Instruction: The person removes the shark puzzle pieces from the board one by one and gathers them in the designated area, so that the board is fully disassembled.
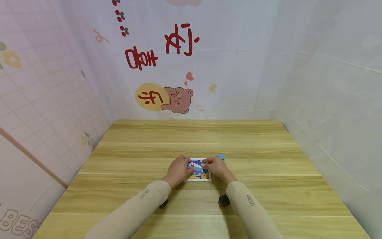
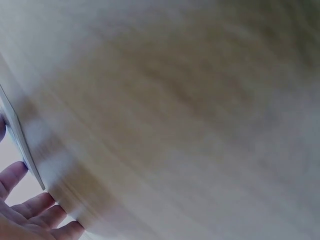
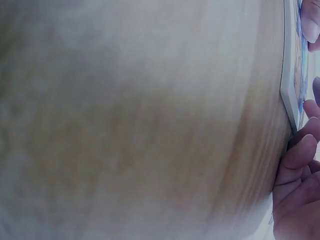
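Observation:
A small picture board (image 1: 199,177) in a white frame lies on the table, with a blue and yellow cartoon print that the hands partly cover. My left hand (image 1: 178,169) rests at its left side, thumb over the picture. In the left wrist view, the left fingers (image 2: 37,205) look fairly straight near the frame's edge. At the right side, my right hand (image 1: 217,166) touches the picture with its fingertips. The right wrist view shows other right fingers (image 3: 300,155) bent beside the frame; whether they pinch anything is hidden. Just beyond this hand lies a small blue flat piece (image 1: 221,157).
The wood-grain table (image 1: 134,142) spreads around the board on all sides. White printed cloth (image 1: 226,66) hangs behind it and along both sides. A dark wrist device (image 1: 224,200) sits beneath the right sleeve (image 1: 249,205).

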Motion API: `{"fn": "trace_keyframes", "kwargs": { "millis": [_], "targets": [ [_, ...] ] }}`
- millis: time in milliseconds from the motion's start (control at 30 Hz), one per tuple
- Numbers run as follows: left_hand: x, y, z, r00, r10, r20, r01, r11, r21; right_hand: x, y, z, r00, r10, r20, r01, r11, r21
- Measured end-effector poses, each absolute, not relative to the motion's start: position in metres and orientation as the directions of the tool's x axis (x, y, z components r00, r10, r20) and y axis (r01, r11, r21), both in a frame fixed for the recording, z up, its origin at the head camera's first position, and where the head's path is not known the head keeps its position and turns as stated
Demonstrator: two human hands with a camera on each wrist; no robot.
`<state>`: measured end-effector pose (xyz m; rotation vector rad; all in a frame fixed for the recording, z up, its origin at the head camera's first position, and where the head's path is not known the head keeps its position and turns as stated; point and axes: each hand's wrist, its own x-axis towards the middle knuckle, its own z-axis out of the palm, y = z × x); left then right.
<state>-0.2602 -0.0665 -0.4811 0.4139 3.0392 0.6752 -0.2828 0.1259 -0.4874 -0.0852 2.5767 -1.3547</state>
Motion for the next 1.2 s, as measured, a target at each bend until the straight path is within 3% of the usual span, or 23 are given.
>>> {"fn": "trace_keyframes", "kwargs": {
  "millis": [1200],
  "targets": [
    [-0.2611,-0.0665,-0.4835,-0.963,0.264,0.048,0.26,0.875,0.408,-0.2834,0.127,-0.4787,-0.951,-0.21,-0.227,0.057,0.602,-0.797]
  ]
}}
